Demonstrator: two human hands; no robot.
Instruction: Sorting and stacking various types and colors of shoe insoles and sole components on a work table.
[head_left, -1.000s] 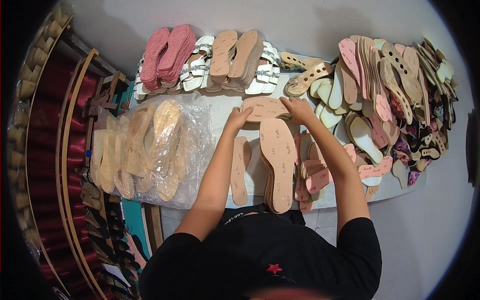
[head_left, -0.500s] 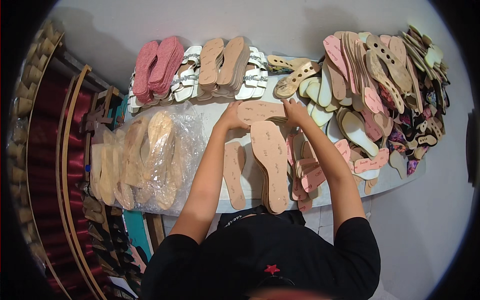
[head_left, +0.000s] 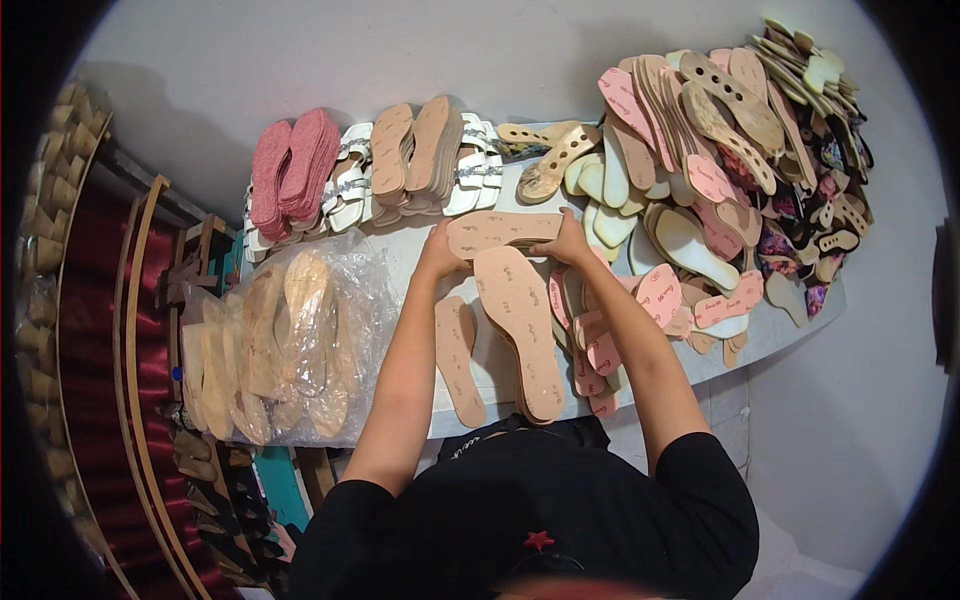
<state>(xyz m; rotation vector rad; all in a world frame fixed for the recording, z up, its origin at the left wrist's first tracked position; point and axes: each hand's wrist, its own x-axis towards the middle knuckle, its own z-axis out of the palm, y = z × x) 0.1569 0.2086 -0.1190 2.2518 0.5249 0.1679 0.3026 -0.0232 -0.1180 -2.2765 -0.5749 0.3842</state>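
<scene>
Between my two hands a stack of beige insoles (head_left: 500,228) lies crosswise, its ends gripped from either side. My left hand (head_left: 438,252) is closed round its left end, and my right hand (head_left: 570,242) round its right end, with some fingers hidden. Just nearer to me, a second stack of beige insoles (head_left: 520,330) points lengthwise toward my body, its top by the held stack. Left of that lies a separate beige insole (head_left: 460,360), next to my left forearm. Pink-and-beige insoles (head_left: 590,350) lie partly under my right forearm.
A clear plastic bag (head_left: 375,330) of wooden-looking soles fills the table's left side. Along the back stand pink insoles (head_left: 310,160), beige insole stacks (head_left: 432,150) and white sandals (head_left: 347,190). Soles and insoles heap (head_left: 690,240) at the right. A wooden rack (head_left: 140,300) stands far left.
The whole view has shifted and tilted slightly, so the table items appear farther left. Both hands keep hold of the crosswise insole stack, with little visible change in their grip.
</scene>
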